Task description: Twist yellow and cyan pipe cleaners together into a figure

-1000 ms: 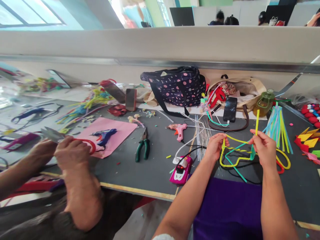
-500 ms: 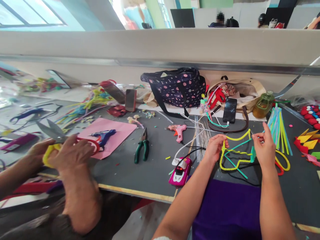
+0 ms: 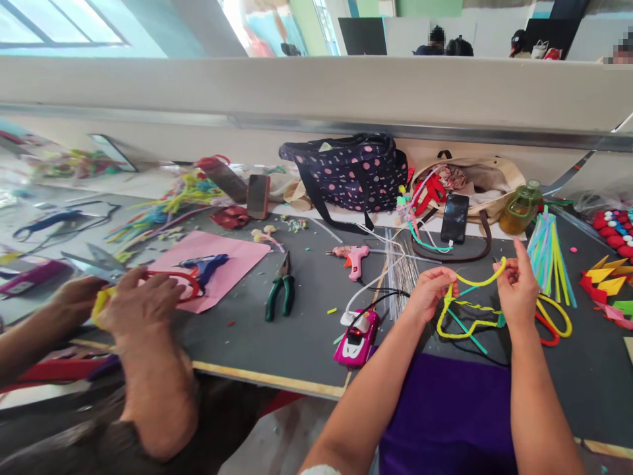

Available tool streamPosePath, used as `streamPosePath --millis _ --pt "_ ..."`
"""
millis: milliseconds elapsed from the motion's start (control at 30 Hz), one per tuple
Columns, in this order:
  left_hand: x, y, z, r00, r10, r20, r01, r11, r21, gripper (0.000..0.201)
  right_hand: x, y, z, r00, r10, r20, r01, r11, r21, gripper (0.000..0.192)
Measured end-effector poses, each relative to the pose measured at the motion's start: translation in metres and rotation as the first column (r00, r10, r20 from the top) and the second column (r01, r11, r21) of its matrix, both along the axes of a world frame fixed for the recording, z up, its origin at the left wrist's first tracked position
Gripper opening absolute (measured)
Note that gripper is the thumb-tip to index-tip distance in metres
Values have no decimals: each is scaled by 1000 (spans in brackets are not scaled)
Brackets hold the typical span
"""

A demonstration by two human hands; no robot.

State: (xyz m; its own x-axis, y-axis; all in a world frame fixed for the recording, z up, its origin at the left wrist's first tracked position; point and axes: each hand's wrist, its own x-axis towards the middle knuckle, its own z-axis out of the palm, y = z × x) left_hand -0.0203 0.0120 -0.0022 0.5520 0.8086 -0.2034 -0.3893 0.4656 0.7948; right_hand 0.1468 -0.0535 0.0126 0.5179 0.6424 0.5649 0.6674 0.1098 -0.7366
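The person's left hand [image 3: 429,291] and right hand [image 3: 517,293] are raised just above the dark table [image 3: 277,343], and between them runs a yellow pipe cleaner [image 3: 477,280], arched from one hand to the other. The left hand's fingers [image 3: 442,285] are clenched on one end of it, near where it joins a looped frame of yellow and teal pipe cleaners [image 3: 465,323] that hangs below and lies partly on the table; the right hand's fingers [image 3: 505,269] are pinched on the other end, with one finger sticking up free. The step in hand looks like bending this yellow strand into shape against the frame (a curve is already set in it, though whether its ends are twisted fast cannot be told). The next move would seem to call for a firm hold on the left while the right guides the loose end down to the teal strand and winds it on, without pulling the frame out of shape. Just right of the right hand lie red and yellow loops [image 3: 554,323], and behind them a bundle of pastel pipe cleaners [image 3: 548,254]. A pink glue gun [image 3: 352,257], green-handled pliers [image 3: 280,290] and a pink toy car [image 3: 357,336] lie to the left. At the far left a co-worker's hands [image 3: 133,307] hold scissors [image 3: 93,264] near a pink sheet [image 3: 237,260].
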Motion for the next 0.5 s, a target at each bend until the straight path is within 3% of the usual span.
streamPosePath --millis 167,367,433,500 --pt "0 -2 2 1000 -19 10 19 1000 16 20 -1 -2 5 989 -46 141 36 996 77 25" --pt "0 -1 2 1000 12 15 -11 1000 -26 21 -1 -22 11 949 -227 220 179 959 219 18" --pt "0 -1 1 1000 8 18 -8 999 -36 21 -6 -28 12 946 -222 238 172 962 213 17" --pt "0 0 0 1000 0 24 1 999 -55 23 -13 -32 13 954 -140 265 101 982 158 17"
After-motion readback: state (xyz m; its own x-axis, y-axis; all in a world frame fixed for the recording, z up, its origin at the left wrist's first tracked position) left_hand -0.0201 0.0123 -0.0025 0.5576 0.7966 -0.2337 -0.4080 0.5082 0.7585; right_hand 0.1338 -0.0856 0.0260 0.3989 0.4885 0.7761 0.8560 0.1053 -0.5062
